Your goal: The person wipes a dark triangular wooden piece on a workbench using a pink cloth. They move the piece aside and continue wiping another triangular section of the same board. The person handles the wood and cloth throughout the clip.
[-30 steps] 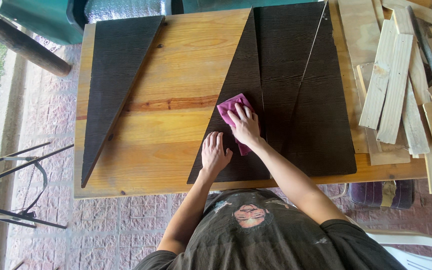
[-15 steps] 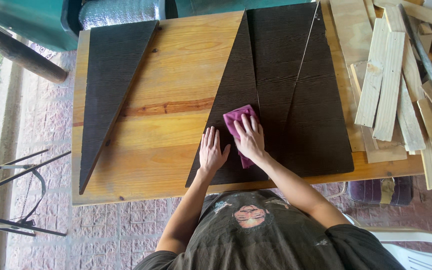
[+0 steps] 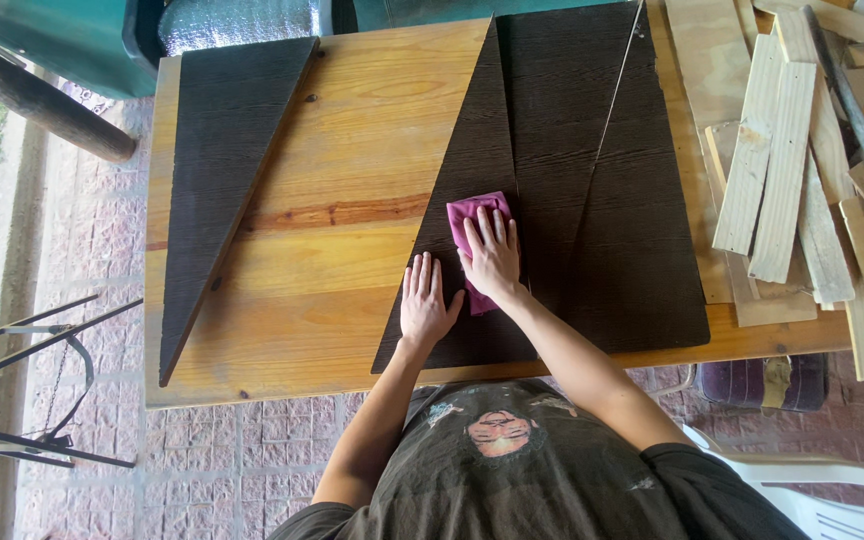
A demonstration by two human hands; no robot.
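The pink cloth lies on the dark board near the worktop's near edge. The right hand presses flat on the cloth, fingers spread. The left hand rests open and flat on the board just left of it. Pale slats are piled at right.

So there's a magenta cloth, folded into a rough rectangle, lying flat on the lower part of a dark stained wooden triangle panel. The panel's a long wedge, point away from the person, rough grain showing, flat on the table, butted against more dark boards on its right.
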